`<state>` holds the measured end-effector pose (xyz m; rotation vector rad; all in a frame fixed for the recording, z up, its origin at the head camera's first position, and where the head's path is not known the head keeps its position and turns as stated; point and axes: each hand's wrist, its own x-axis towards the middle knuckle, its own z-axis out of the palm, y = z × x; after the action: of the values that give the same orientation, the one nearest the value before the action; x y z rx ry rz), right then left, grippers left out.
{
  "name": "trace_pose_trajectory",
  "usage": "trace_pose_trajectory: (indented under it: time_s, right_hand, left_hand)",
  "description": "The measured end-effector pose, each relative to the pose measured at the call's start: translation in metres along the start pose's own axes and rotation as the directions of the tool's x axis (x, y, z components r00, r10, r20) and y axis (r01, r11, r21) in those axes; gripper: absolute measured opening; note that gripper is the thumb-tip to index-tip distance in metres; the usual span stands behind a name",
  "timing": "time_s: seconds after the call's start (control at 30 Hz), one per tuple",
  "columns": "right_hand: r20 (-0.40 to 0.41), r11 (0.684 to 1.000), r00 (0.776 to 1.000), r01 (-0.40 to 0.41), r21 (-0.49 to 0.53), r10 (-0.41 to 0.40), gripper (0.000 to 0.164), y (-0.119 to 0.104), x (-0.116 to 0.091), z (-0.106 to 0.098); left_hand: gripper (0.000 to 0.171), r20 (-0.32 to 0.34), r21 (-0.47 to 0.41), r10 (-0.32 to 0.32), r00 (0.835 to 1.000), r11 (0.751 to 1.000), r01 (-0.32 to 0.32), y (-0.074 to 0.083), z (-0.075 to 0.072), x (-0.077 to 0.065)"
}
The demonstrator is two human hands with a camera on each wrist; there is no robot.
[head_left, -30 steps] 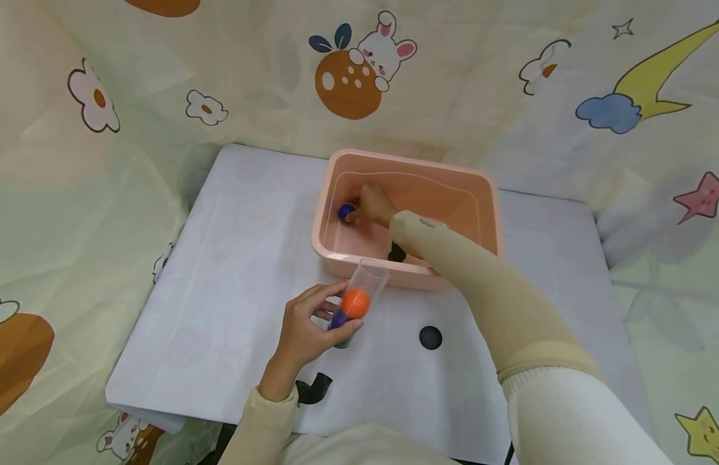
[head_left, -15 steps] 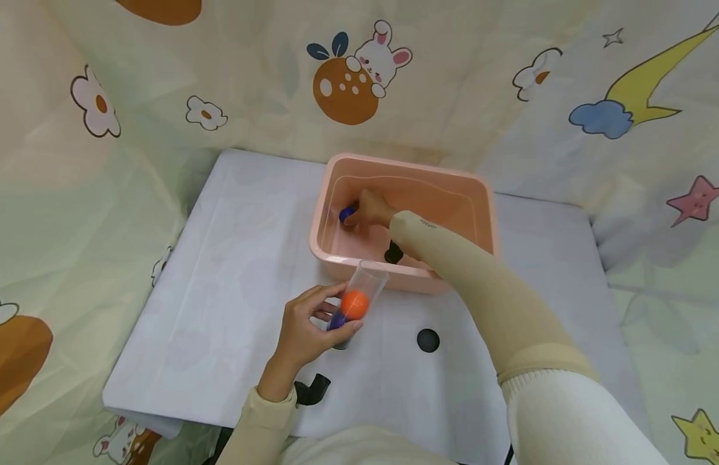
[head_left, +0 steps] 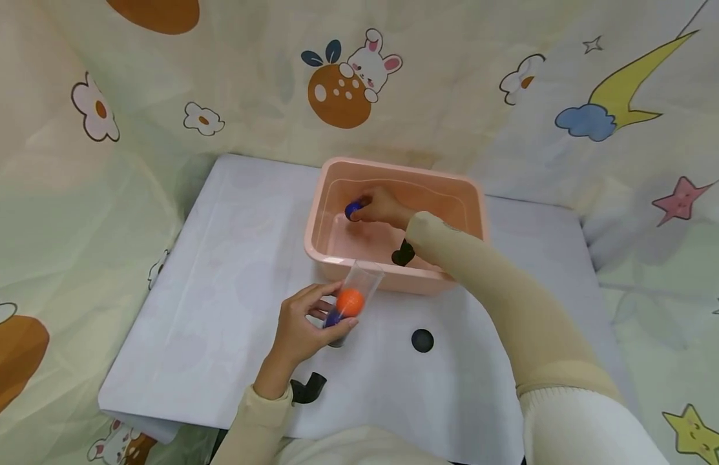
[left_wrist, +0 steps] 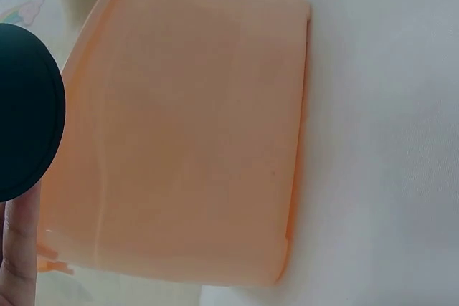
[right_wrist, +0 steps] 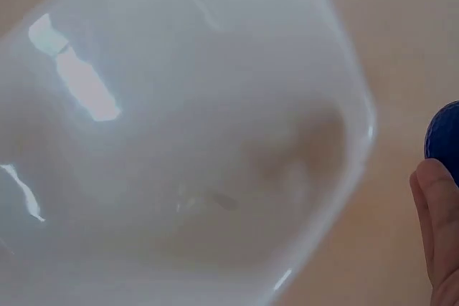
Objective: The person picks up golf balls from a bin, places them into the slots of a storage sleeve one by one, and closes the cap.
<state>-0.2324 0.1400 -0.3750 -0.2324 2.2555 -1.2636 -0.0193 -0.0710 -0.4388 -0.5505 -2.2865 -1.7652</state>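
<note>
The person's right hand is pinching a small, round, dark-blue ball at its fingertips, inside a pink plastic bin; whether the ball is touching the bin's wall or floor, I'm not able to tell; the left hand is gripping a clear, see-through cylindrical tube, its mouth tilting away from that wrist toward the bin. From where I'm standing, the pinched ball could be slipping and rolling off below the right hand, since only fingertips seem to be holding it; a black bent piece, lying under the right wrist, could be getting in its way; the tube could be spilling if the left hand were tipping it further, as nothing seems to be covering the mouth. The pinched ball is looking deep blue and faintly textured; the tube is showing a glossy orange ball above a second blue ball, between the left thumb and fingers; a black elbow-shaped piece is lying just beside the left wrist.
</note>
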Motion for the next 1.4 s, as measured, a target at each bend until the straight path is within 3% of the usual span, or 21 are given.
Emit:
trace_pose_trajectory:
  time_s: [0.03,0.13,0.23,0.77,1.03,1.4]
  right_hand:
    - [0.019,0.998,0.998,0.062,-0.010,-0.062,0.029,0.004,0.007,-0.001]
    - [-0.002,0.999,0.999,0.036,-0.005,-0.036,0.029,0.016,0.016,-0.006]
    - [-0.030,1.000,0.999,0.022,0.005,-0.022,0.033,0.019,0.013,-0.011]
    - [0.020,0.991,0.995,0.100,0.087,-0.102,0.031,0.000,-0.038,-0.035]
    - [-0.009,0.994,0.995,0.096,0.050,-0.096,0.040,-0.013,-0.055,-0.037]
    - [-0.002,0.990,0.990,0.139,0.008,-0.139,0.043,-0.029,-0.095,-0.035]
  left_hand:
    - [0.058,0.001,-0.002,-0.001,1.000,1.000,0.001,0.000,0.000,0.000]
    - [0.057,0.005,-0.005,-0.010,1.000,1.000,0.010,0.002,0.002,0.001]
    - [0.056,0.010,-0.007,-0.018,1.000,1.000,0.018,0.003,0.005,0.001]
    - [0.055,0.024,0.016,-0.023,0.999,1.000,0.023,0.006,0.012,0.004]
    - [0.055,0.024,0.015,-0.020,1.000,1.000,0.020,0.007,0.012,0.007]
    - [0.056,0.017,0.023,-0.008,1.000,1.000,0.008,0.006,0.013,0.010]
